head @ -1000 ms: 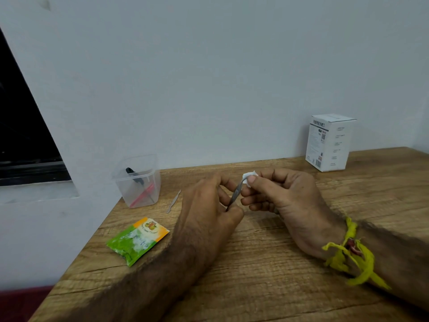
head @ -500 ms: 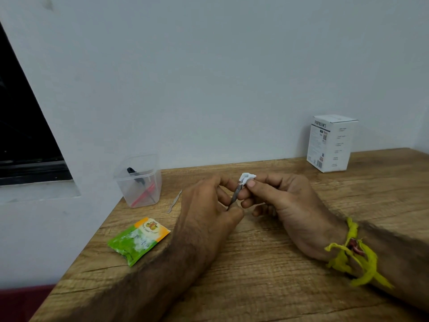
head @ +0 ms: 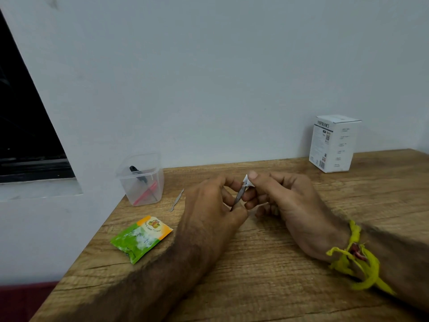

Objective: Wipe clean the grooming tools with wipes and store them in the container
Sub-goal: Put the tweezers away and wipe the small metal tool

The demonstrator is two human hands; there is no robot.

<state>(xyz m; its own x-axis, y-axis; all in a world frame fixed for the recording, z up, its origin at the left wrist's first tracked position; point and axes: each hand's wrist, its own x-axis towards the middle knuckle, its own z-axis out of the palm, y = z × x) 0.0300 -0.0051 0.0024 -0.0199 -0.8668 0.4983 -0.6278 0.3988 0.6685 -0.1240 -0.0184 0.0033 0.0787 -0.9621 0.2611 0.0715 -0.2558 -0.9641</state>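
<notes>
I'm looking at a wooden surface (head: 267, 263), matt and coarse-grained. The container (head: 140, 180) is clear, smooth plastic, slightly cloudy. The thin tool (head: 239, 196) I've got pinched looks like dull grey metal, same as the loose metal strip (head: 177, 200). The wipe (head: 248, 182) is soft white tissue. The sachet (head: 141, 238) is glossy foil; the box (head: 334, 143) is matt white card.

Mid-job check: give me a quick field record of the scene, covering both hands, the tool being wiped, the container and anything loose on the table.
left hand: grips lower end of thin metal tool
right hand: pinches white wipe around tool's upper end
container: clear, open, near wall, holds a black tool and a red one
loose tool: thin metal piece flat on table, beside container
wipe sachet: green and orange, near table's left edge
white box: upright, far right
</notes>
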